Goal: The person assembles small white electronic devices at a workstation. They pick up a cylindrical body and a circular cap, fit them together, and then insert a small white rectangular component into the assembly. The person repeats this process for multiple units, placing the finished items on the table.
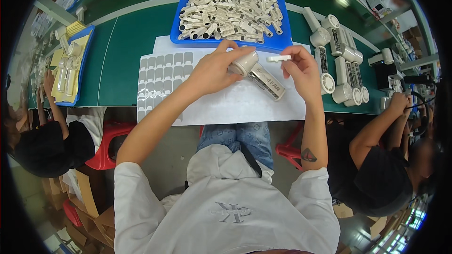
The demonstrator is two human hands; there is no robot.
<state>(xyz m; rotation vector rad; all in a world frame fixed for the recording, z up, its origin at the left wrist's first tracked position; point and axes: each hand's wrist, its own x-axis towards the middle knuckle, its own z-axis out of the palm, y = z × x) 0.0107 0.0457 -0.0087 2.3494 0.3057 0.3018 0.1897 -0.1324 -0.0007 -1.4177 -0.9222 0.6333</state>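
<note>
My left hand [209, 69] is closed round the round white head of a handheld fan [270, 84]. The fan's long body points down to the right over white paper, with a dark slot along its side and printing on its face. My right hand [303, 73], just right of the fan, pinches a small white plastic piece [278, 58] between thumb and fingers. That piece is held apart from the fan. Beneath my left forearm lies a sheet of grey stickers [160, 73] in rows. Several small white plastic pieces [228, 11] are heaped in the blue tray [288, 43] beyond my hands.
Several white fans [346, 56] lie in a group on the green table [115, 61] at right. A blue tray [77, 98] with yellow lining and white parts stands at left. Co-workers sit on both sides; a red stool [113, 143] is at left.
</note>
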